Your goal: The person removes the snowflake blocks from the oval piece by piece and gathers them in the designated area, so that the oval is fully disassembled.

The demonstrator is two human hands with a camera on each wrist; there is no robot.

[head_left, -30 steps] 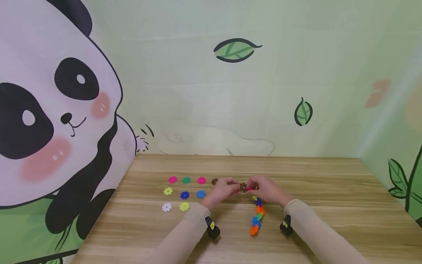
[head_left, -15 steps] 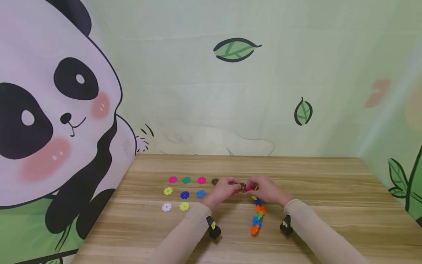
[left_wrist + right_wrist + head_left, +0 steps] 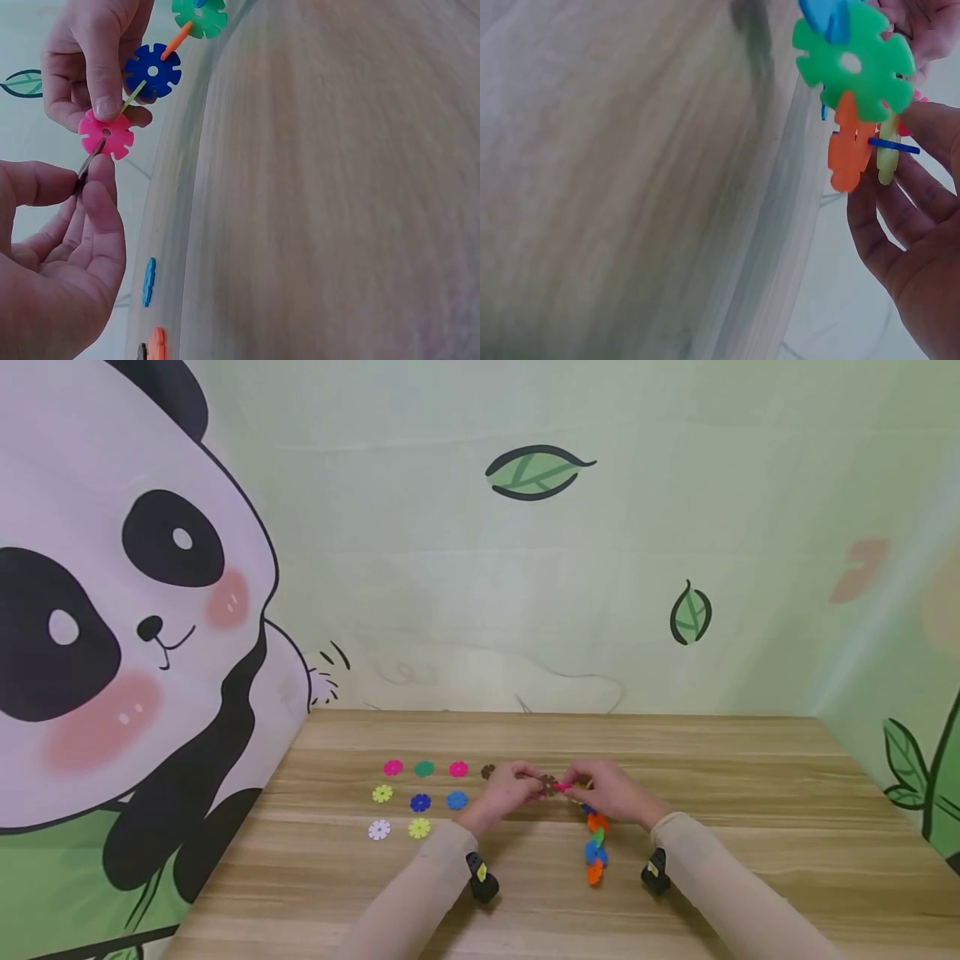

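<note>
In the head view, my left hand [image 3: 512, 789] pinches a brown notched snowflake disc [image 3: 550, 786] between thumb and fingers. My right hand [image 3: 609, 789] pinches a pink notched disc [image 3: 118, 140] at the top end of a chain of interlocked discs. Seen from the left wrist, the brown disc stands edge-on against the pink one, at one of its notches; how deep it sits is unclear. Below my right hand the chain hangs, with a blue disc [image 3: 141, 71], an orange disc [image 3: 847, 154] and a green disc [image 3: 877, 67] among its links.
Loose discs lie in rows on the wooden table [image 3: 300, 877] left of my hands, among them a green disc [image 3: 424, 768], a white disc [image 3: 379, 830] and a yellow disc [image 3: 419, 828]. A brown disc [image 3: 488, 772] lies partly behind my left hand. A printed wall backs the table.
The chain's lower end has swung right and slightly up. The brown and pink discs have shifted a little left, and more of the pink disc shows. Both hands keep their grips.
</note>
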